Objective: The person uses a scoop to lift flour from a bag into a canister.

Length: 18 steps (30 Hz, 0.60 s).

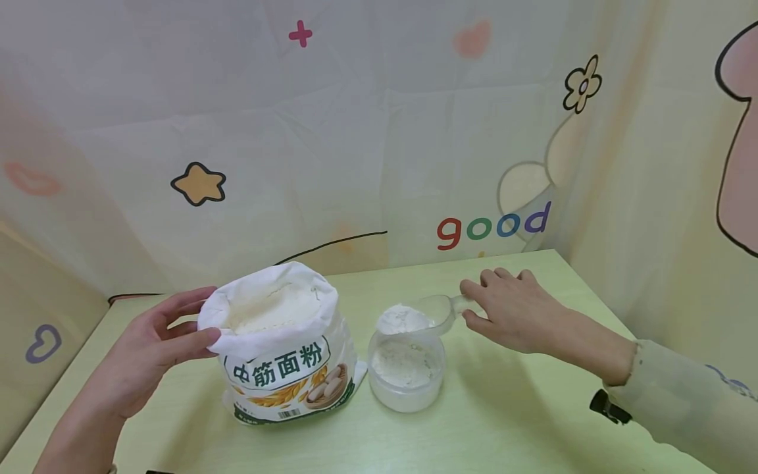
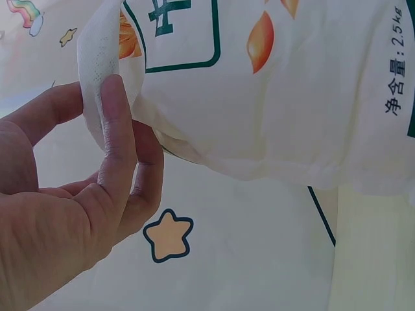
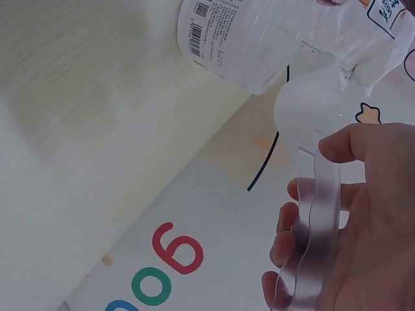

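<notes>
Landmark: clear jar [image 1: 407, 399], upright on table [image 1: 331, 454], w/ white flour inside [image 1: 408, 365].

Hands:
- L hand [image 1: 148, 343]: well left of jar, past the bag; forearm up from the near edge. Thumb on near side of rolled rim [image 1: 260, 340], fingers on far side; pinching it.
- R hand [image 1: 516, 313]: right of jar and a bit higher, palm side down, forearm in from the right. Thumb along handle, other fingers curled under; gripping scoop.

Items:
- Scoop [image 1: 439, 313], clear plastic: handle to right of jar, bowl over jar's mouth, far side. Contact w/ jar rim: can't tell.
- Scooped flour [image 1: 404, 319]: white heap at bowl's tip, above jar.
- Flour bag [image 1: 284, 382], white, green print, wheat pic.: upright just left of jar, top open, flour within.

Surroundings:
- Bag's white flap [image 1: 360, 370]: low, between bag body and jar, close by jar's left side.
- Pale sleeve [image 1: 687, 395], R arm: well right of jar; blk. clip-like item [image 1: 610, 407] by cuff.
- Printed backdrop [image 1: 355, 145]: behind jar; orange star [image 1: 199, 185] far left, "good" lettering [image 1: 494, 226] behind and to right.
</notes>
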{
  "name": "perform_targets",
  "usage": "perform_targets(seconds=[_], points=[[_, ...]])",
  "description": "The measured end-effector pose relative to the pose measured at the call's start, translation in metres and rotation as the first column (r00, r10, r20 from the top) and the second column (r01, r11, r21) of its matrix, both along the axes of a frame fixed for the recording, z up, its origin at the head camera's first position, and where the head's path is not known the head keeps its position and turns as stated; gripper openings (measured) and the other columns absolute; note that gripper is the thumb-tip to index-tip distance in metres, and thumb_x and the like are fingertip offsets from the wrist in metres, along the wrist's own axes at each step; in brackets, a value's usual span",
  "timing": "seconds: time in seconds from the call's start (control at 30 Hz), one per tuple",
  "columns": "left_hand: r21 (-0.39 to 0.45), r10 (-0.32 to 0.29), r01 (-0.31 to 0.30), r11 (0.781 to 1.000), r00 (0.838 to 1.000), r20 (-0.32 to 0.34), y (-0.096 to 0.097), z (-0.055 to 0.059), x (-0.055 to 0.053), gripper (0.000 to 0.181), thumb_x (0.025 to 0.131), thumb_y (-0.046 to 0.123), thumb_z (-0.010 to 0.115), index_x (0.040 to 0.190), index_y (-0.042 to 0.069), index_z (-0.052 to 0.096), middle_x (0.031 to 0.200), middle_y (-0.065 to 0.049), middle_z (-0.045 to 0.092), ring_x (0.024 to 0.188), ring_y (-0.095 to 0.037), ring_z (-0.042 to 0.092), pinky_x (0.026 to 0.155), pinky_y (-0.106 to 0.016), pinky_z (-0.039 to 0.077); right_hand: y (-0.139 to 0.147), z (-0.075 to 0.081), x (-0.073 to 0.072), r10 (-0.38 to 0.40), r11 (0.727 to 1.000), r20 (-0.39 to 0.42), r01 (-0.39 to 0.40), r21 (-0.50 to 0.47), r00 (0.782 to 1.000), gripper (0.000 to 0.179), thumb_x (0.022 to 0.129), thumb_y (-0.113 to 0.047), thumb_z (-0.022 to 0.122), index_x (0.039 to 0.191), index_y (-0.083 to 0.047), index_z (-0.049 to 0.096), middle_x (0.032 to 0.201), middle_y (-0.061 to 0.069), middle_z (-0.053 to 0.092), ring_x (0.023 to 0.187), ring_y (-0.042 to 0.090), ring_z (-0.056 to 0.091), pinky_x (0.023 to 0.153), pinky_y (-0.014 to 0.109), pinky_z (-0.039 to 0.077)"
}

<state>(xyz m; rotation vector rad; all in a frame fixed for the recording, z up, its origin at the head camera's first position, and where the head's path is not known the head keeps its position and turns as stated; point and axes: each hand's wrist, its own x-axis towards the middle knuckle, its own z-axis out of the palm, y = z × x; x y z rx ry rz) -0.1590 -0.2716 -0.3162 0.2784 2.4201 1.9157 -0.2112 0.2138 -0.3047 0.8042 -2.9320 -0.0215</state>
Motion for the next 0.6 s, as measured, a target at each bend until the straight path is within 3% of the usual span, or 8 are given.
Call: perform_targets(seconds=[0.27,0.6], points=[[0.003,0.005,-0.005,1.000,1.000,0.010,0.0002,0.0001,-0.0004,0.059,0.098,0.002,0.069,0.152,0.007,0.044,0.137,-0.008,0.048,0.103,-0.020,0.071,0.084,-0.032,0.060,0.0003,0.0029,-0.0010,-0.008,0.999,0.010,0.007,0.045,1.000,0.029,0.098,-0.033,0.062,0.119,-0.013,0.064,0.090,0.003,0.055,0.088,0.025,0.055,0.068,0.044,0.042],[-0.018,0.014,-0.013,1.000,1.000,0.022,0.0006,0.0007,-0.0014,0.061,0.098,0.004,0.069,0.153,0.007,0.042,0.139,-0.012,0.045,0.104,-0.019,0.070,0.084,-0.031,0.061,-0.0001,0.0054,-0.0005,0.003,0.997,-0.001,-0.002,0.071,1.000,0.026,0.097,-0.032,0.064,0.115,-0.014,0.066,0.088,0.001,0.055,0.089,0.026,0.055,0.072,0.047,0.043]])
